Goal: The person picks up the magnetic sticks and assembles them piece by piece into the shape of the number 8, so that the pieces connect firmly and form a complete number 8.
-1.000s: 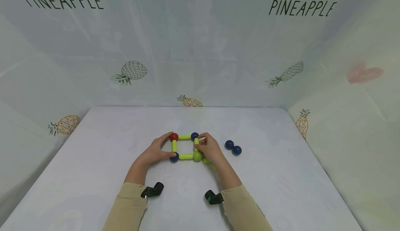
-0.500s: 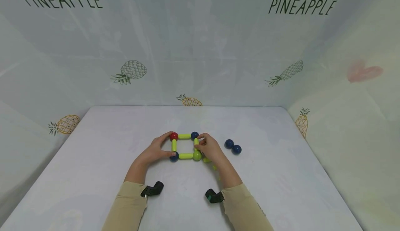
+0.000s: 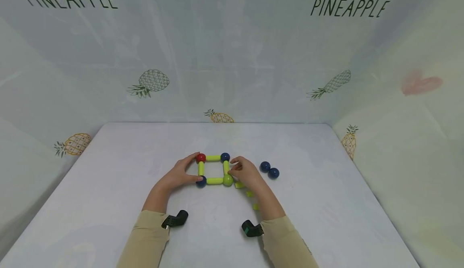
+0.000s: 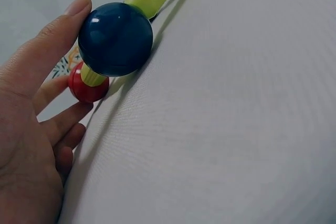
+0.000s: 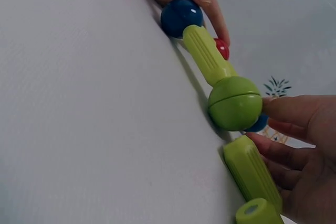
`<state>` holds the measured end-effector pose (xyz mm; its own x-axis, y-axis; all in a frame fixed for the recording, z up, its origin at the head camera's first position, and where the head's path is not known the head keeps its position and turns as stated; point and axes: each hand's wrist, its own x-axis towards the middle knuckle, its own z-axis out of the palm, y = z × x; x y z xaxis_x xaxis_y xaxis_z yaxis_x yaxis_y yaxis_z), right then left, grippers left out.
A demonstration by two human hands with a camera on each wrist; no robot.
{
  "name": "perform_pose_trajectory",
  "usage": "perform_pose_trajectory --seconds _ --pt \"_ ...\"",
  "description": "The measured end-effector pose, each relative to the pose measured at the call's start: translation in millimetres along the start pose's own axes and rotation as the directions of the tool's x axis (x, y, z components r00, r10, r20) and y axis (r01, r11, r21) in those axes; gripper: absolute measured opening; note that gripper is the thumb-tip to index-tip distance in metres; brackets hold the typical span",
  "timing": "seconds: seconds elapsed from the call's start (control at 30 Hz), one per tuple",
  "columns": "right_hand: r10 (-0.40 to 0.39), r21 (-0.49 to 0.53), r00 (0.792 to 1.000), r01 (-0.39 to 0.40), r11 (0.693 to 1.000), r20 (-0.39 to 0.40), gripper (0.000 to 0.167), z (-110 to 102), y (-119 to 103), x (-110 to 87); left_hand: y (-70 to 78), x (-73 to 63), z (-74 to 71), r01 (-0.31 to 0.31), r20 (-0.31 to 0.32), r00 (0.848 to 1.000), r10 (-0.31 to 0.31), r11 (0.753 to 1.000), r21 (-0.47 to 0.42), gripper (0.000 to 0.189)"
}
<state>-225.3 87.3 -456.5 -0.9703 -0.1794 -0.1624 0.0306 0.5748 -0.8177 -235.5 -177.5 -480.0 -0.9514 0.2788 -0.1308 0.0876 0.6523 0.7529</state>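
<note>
A square of magnetic building rods and balls lies on the white table (image 3: 311,219). Its corners are a red ball (image 3: 201,158), a blue ball (image 3: 225,156), a green ball (image 3: 227,180) and another blue ball (image 4: 115,39), joined by yellow-green rods (image 3: 215,181). My left hand (image 3: 179,174) grips the square's left side, thumb on the near blue ball, fingers at the red one. My right hand (image 3: 246,174) is beside the right rod (image 3: 226,167), fingers loosely bent, thumb tip close by the green ball in the right wrist view.
Two loose blue balls (image 3: 273,173) lie together to the right of the right hand. Several loose yellow-green rods (image 5: 252,171) lie beside and partly behind the right wrist. A pineapple-print cloth (image 3: 232,58) rises behind the table and along its sides.
My right hand has eased slightly right, its fingertips drawing off the far blue ball and right rod. More of the loose rods shows beside the wrist. The left hand keeps its hold.
</note>
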Motion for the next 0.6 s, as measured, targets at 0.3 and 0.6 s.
perform_pose_trajectory --seconds 0.3,0.6 --pt "-0.028 -0.026 0.999 0.028 0.999 0.020 0.035 -10.0 7.3 -12.3 -2.8 -1.4 -3.8 -0.033 0.019 0.999 0.034 0.999 -0.016 0.097" --pt "0.006 -0.057 0.999 -0.003 0.998 0.052 0.039 -17.3 8.2 -21.8 -3.6 -1.8 -4.8 -0.045 0.015 0.999 0.046 0.998 -0.050 0.098"
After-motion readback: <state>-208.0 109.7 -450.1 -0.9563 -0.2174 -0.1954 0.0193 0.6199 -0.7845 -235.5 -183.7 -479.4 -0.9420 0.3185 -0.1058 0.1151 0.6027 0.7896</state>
